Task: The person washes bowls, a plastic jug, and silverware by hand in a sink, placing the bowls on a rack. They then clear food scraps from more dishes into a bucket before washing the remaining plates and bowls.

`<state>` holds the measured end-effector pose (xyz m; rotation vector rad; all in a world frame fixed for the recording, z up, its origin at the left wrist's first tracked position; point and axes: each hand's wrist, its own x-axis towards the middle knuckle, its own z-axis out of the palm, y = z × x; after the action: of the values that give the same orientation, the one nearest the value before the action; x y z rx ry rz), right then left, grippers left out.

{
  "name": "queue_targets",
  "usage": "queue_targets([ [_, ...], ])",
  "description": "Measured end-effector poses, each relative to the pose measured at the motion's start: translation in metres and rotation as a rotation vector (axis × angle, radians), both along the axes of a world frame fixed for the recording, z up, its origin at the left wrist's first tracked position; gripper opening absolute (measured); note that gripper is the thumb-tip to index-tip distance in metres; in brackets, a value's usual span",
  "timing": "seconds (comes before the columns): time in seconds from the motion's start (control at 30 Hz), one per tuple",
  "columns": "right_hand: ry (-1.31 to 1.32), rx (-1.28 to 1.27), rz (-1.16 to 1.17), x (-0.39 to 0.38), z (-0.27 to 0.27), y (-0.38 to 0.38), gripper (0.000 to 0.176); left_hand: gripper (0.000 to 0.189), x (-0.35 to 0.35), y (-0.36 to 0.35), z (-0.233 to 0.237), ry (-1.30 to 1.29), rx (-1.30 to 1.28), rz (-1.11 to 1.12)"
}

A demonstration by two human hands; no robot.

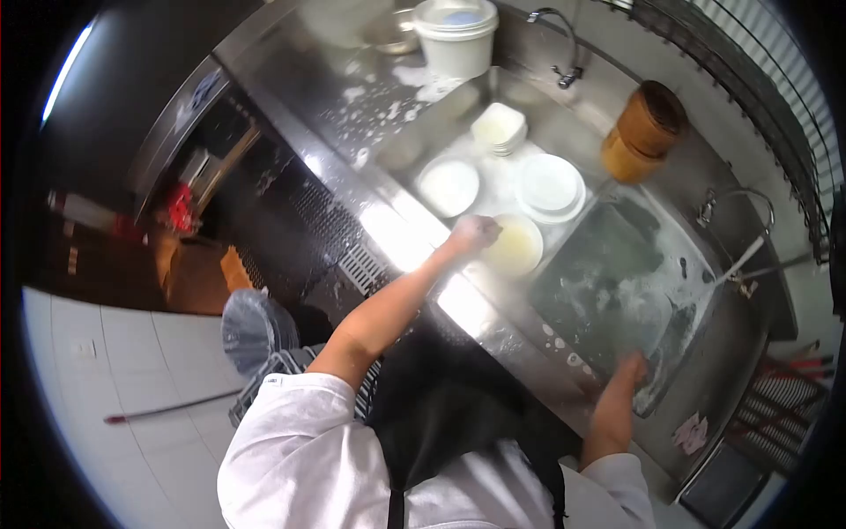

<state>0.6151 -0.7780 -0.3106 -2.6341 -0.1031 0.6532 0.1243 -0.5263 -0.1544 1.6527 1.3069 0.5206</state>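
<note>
My left hand is closed at the near edge of a white round dish with a yellowish middle. What its fingers hold, if anything, is too small to make out. My right hand reaches into the near right part of the water-filled basin. Its fingers are blurred and partly under the cloudy water; a faint pale round shape shows just beyond them. In the foamy left basin, a white plate, a stack of square white dishes and stacked round plates sit around the yellowish dish.
A wooden bucket-like container stands behind the basins. Curved taps rise at the back wall, and water runs from the right one. A lidded white bucket sits on the soapy counter. A crumpled pink cloth lies at the right edge.
</note>
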Motion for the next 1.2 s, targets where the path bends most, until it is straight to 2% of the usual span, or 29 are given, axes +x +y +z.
queue_targets([
  [0.03,-0.044,0.062,0.043,0.009,0.009,0.005,0.038,0.027,-0.001,-0.005,0.011,0.09,0.022,-0.011],
  [0.07,-0.102,0.031,0.08,0.011,0.012,0.012,0.036,0.026,-0.005,-0.01,0.011,0.054,0.013,0.005],
  [0.13,-0.224,-0.031,0.13,-0.013,0.058,0.024,0.033,0.026,-0.011,-0.017,0.011,0.006,0.033,0.038],
  [0.2,-0.334,0.111,0.296,-0.016,0.06,0.021,0.031,0.025,-0.014,-0.025,0.016,-0.023,0.085,0.083],
  [0.23,-0.392,0.179,0.376,-0.017,0.057,0.016,0.029,0.026,-0.014,-0.028,0.016,-0.032,0.08,0.089],
  [0.3,-0.366,0.377,0.347,0.002,0.011,0.021,0.027,0.026,-0.012,-0.032,0.013,-0.058,0.075,0.112],
  [0.33,-0.349,0.473,0.341,0.011,0.002,0.024,0.026,0.027,-0.013,-0.034,0.01,-0.022,0.171,0.083],
  [0.4,-0.141,0.696,0.184,-0.001,0.028,0.048,0.023,0.029,-0.016,-0.034,0.005,0.058,0.361,0.037],
  [0.43,-0.034,0.797,0.102,-0.009,0.046,0.059,0.022,0.03,-0.017,-0.034,0.004,0.036,0.279,0.059],
  [0.5,0.075,0.675,0.104,-0.028,0.094,0.073,0.019,0.03,-0.019,-0.029,0.005,-0.006,0.123,0.078],
  [0.53,0.126,0.62,0.102,-0.04,0.117,0.081,0.018,0.029,-0.019,-0.027,-0.001,-0.002,0.212,0.074],
  [0.63,0.529,0.922,0.016,-0.082,0.161,0.096,0.018,0.027,-0.019,-0.015,-0.017,0.039,0.393,0.048],
  [0.77,0.53,0.998,0.334,-0.142,0.215,0.14,0.014,0.024,-0.018,0.03,-0.065,0.324,0.383,0.003],
  [0.83,0.602,0.893,0.435,-0.171,0.234,0.169,0.01,0.022,-0.024,0.052,-0.065,0.492,0.42,-0.014],
  [0.87,0.65,0.859,0.497,-0.187,0.241,0.183,0.009,0.021,-0.028,0.063,-0.062,0.51,0.327,0.033],
  [0.9,0.7,0.822,0.558,-0.207,0.245,0.197,0.009,0.021,-0.035,0.07,-0.058,0.516,0.359,0.065],
  [0.97,0.734,0.692,0.624,-0.279,0.283,0.21,0.009,0.022,-0.059,0.08,-0.05,0.533,0.421,0.129],
  [1.0,0.751,0.597,0.667,-0.309,0.3,0.214,0.01,0.026,-0.077,0.087,-0.045,0.613,0.456,0.071],
  [1.1,0.832,0.417,0.755,-0.36,0.309,0.241,0.015,0.031,-0.124,0.149,-0.107,0.137,0.439,0.202],
  [1.13,0.864,0.373,0.779,-0.373,0.309,0.249,0.016,0.033,-0.138,0.13,-0.052,0.705,0.402,0.203],
  [1.2,0.943,0.346,0.768,-0.405,0.32,0.258,0.019,0.031,-0.176,0.096,0.014,0.325,0.187,0.545],
])
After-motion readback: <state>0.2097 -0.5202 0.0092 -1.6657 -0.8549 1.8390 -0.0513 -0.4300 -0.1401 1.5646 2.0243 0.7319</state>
